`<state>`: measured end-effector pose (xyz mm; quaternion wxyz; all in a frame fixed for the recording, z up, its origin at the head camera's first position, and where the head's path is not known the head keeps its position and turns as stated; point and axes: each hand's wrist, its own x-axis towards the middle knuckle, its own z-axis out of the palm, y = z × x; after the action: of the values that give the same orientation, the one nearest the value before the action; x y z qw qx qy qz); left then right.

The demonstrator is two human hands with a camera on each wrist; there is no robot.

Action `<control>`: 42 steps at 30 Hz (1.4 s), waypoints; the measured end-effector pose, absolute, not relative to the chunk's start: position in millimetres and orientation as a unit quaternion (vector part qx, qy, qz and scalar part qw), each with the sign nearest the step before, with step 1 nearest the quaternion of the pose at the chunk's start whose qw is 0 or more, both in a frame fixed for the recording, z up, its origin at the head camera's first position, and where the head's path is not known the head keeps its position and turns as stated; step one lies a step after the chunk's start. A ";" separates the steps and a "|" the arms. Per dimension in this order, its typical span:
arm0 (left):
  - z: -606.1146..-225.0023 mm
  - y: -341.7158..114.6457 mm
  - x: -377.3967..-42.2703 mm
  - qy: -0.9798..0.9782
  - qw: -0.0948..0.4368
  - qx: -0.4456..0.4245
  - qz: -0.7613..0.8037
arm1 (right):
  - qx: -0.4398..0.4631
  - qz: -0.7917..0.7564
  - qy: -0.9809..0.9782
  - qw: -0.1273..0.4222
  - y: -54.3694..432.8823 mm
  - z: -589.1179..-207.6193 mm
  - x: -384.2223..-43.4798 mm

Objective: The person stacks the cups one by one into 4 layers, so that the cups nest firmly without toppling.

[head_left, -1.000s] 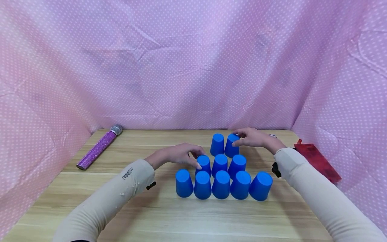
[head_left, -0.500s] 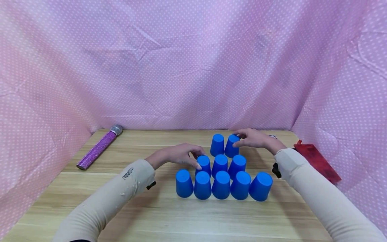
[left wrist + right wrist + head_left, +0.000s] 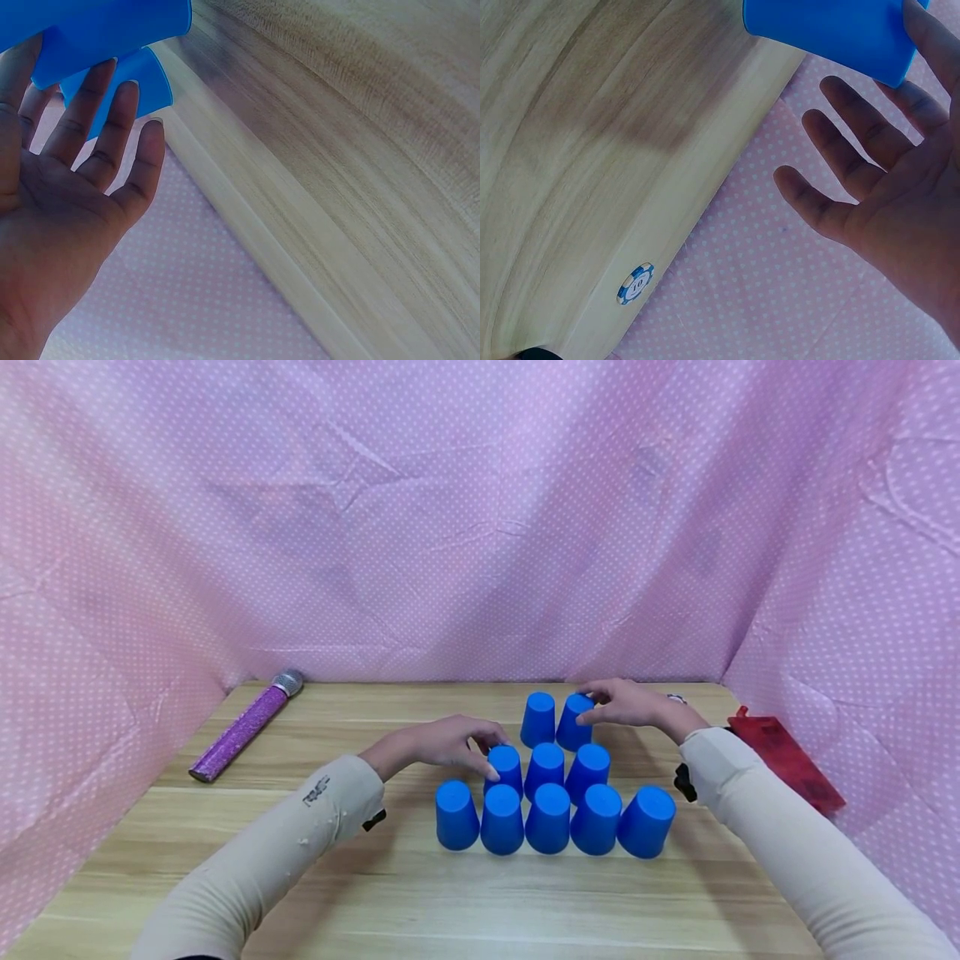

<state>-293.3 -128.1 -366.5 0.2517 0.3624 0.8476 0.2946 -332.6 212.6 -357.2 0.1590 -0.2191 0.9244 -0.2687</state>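
Observation:
Blue plastic cups stand upside down in three rows on the table. My left hand (image 3: 453,743) pinches the left cup (image 3: 506,766) of the middle row between thumb and fingers. In the left wrist view, that cup (image 3: 120,34) lies against the fingers, the others spread loosely. At the back row, my right hand (image 3: 630,703) holds the right cup (image 3: 574,727) by thumb and index finger. The right wrist view shows this cup (image 3: 832,34), with the remaining fingers extended clear of it. Beside it stands the other back cup (image 3: 538,721). The front row (image 3: 547,818) holds several cups, the rightmost tilted slightly.
A purple glittery microphone (image 3: 251,722) lies at the table's left. On the right edge is a red pouch (image 3: 791,760). A blue and white poker chip (image 3: 635,283) lies near the far table edge. Pink dotted cloth (image 3: 480,527) hangs around the wooden table (image 3: 480,910).

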 end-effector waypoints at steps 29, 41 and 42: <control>-365.7 -127.5 -295.0 0.851 0.257 0.356 0.289 | -0.211 -0.295 0.924 0.121 227.2 -333.3 -302.7; -366.2 -127.7 -295.1 0.847 0.258 0.362 0.290 | -0.240 -0.289 0.922 0.095 242.8 -320.2 -270.0; -366.1 -127.4 -295.0 0.847 0.258 0.363 0.291 | -0.242 -0.288 0.921 0.100 243.2 -321.2 -267.1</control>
<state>-295.0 -127.4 -366.1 0.2576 0.3634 0.8468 0.2907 -267.1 243.2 -321.2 0.1001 -0.2424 0.9209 -0.2882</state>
